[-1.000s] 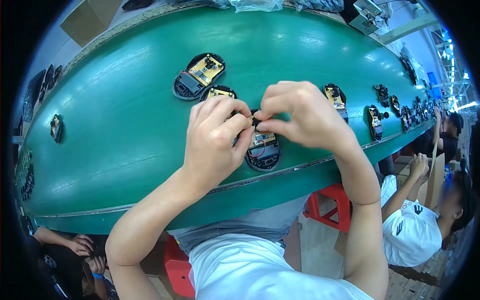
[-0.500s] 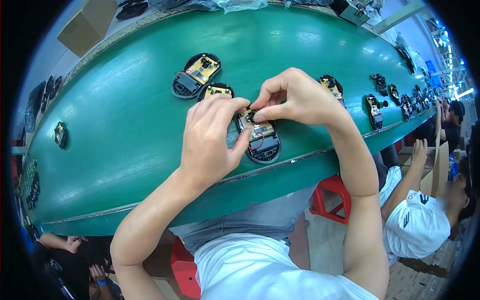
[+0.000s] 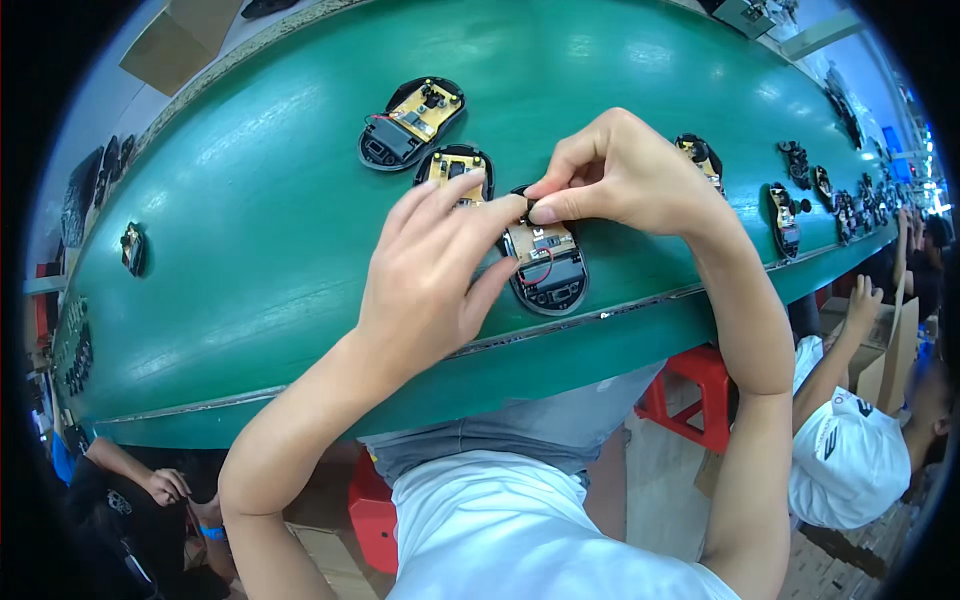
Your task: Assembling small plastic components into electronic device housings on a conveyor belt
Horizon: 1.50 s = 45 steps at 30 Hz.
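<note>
An opened computer mouse (image 3: 552, 283) lies on the green table, its tan circuit board, black lower shell and a looped red wire exposed. My right hand (image 3: 640, 180) pinches a small black part (image 3: 528, 212) between thumb and forefinger at the far end of that board; the fingertips mostly cover it. On the mouse's left side, my left hand (image 3: 425, 270) has its fingers spread, with the index fingertip close to the pinched part and the thumb by the shell's edge. A second opened mouse (image 3: 458, 162) sits just beyond, partly behind my left fingers.
Farther left lies another opened mouse (image 3: 412, 122). Opened mice, such as one (image 3: 784, 225), and loose black parts line the table's right side. A small assembly (image 3: 133, 248) rests at far left. Beyond the near edge are a red stool (image 3: 690, 400) and a co-worker in white (image 3: 850, 460).
The view has shifted, so the table contents appear farther right and higher. My left fingers have spread and lifted from the board; my right hand keeps its pinch at the mouse's far end.
</note>
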### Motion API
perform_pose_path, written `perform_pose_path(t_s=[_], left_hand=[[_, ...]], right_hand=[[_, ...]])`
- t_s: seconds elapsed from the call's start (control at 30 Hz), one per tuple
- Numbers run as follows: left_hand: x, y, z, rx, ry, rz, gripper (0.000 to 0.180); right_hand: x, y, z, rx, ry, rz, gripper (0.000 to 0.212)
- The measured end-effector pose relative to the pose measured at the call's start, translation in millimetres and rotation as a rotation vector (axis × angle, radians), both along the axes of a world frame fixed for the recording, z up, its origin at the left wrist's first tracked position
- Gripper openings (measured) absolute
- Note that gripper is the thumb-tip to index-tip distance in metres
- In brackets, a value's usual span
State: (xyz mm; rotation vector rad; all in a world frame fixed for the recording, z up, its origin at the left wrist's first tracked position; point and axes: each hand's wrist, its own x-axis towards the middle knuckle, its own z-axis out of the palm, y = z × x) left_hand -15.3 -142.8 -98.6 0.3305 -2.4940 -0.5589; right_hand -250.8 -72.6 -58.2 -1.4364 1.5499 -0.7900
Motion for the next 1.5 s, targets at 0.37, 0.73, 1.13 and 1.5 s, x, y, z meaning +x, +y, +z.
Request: perform_pose_path(t_s=[0.37, 0.73, 1.13, 1.5], left_hand=[[7.2, 0.7, 14.4, 0.026, -0.128, -0.158, 0.055], [1.3, 6.0, 18.4, 0.112, -0.214, -0.134, 0.059], [-3.3, 15.5, 25.8, -0.089, -0.415, -0.075, 0.026], [0.9, -6.7, 14.9, 0.029, -0.029, -0.163, 0.032]], right_hand=[[-5.4, 16.5, -13.0, -0.409, 0.163, 0.023, 0.016], [-15.4, 14.6, -33.7, -0.586, 0.140, 0.108, 0.013], [-13.2, 25.6, -38.6, -0.527, 0.022, 0.019, 0.015], [9.1, 26.3, -29.4, -0.455, 0.115, 0.067, 0.025]])
